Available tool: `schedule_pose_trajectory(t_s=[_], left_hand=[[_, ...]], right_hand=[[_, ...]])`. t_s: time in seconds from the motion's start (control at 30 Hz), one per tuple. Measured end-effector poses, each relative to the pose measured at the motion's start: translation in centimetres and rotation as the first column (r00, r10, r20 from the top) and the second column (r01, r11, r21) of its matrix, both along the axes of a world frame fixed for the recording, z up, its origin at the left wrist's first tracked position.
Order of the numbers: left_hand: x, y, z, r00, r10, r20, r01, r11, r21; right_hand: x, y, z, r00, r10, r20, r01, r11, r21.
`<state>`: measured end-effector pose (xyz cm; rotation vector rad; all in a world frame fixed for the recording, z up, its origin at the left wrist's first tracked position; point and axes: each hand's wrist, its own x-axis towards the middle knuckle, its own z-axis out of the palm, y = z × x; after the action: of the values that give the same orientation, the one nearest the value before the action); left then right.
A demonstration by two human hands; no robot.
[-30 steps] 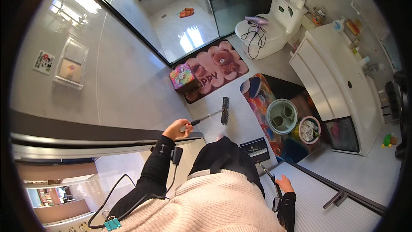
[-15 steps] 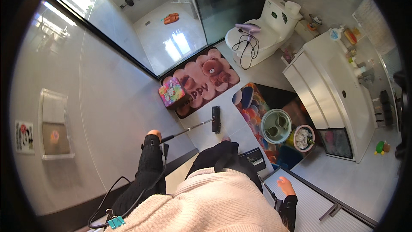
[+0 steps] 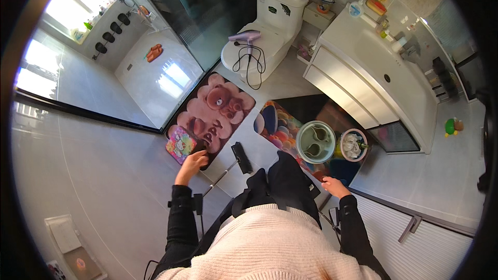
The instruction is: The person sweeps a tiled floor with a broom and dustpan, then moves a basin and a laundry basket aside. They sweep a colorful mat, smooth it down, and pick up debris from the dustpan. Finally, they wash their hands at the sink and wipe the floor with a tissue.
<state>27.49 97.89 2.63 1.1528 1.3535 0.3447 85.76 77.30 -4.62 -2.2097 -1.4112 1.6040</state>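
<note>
My left hand (image 3: 193, 166) reaches forward with its fingers apart, close to the near side of a small colourful box-like stool (image 3: 181, 144) with a cartoon cat face on top. From this view I cannot tell whether the fingertips touch it. A black-headed broom (image 3: 242, 157) rests on the tiles to the right of that hand. Its thin handle slants back toward my left forearm, where its end is hidden. My right hand (image 3: 337, 187) hangs low on the right, fingers loosely bent and nothing visible in them, near the edge of a patterned mat (image 3: 275, 124).
On the patterned mat stand a pale round bucket (image 3: 316, 142) and a pink-rimmed bin (image 3: 354, 145) with crumpled tissue. Ahead, a hair dryer (image 3: 246, 37) with its cord lies on the toilet (image 3: 280, 13). A white vanity (image 3: 363, 62) lines the right; a pink bear mat (image 3: 215, 109) fronts the glass shower.
My view has swung toward the left wall and forward. The left hand has come off the broom handle and stretched toward the stool. My right hand has risen forward.
</note>
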Motion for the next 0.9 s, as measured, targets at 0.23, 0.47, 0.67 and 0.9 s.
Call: schedule_pose_trajectory(t_s=[0.23, 0.47, 0.67, 0.9], left_hand=[[14.3, 10.0, -3.2, 0.939, -0.162, 0.302, 0.279, 0.875, -0.397], [17.5, 20.2, -12.9, 0.885, 0.461, -0.063, -0.418, 0.731, -0.539], [24.3, 30.2, -7.5, 0.920, 0.235, 0.315, -0.107, 0.921, -0.375], [26.9, 43.4, -12.6, 0.361, -0.638, -0.680, 0.930, 0.191, 0.314]], right_hand=[[1.6, 9.3, -3.6, 0.918, -0.255, -0.303, 0.245, 0.967, -0.072], [7.8, 16.9, -4.1, 0.873, -0.433, -0.224, 0.382, 0.893, -0.236], [11.9, 22.4, -7.9, 0.851, -0.417, -0.317, 0.367, 0.907, -0.208], [11.1, 25.9, -12.3, 0.752, -0.525, -0.399, 0.588, 0.808, 0.045]])
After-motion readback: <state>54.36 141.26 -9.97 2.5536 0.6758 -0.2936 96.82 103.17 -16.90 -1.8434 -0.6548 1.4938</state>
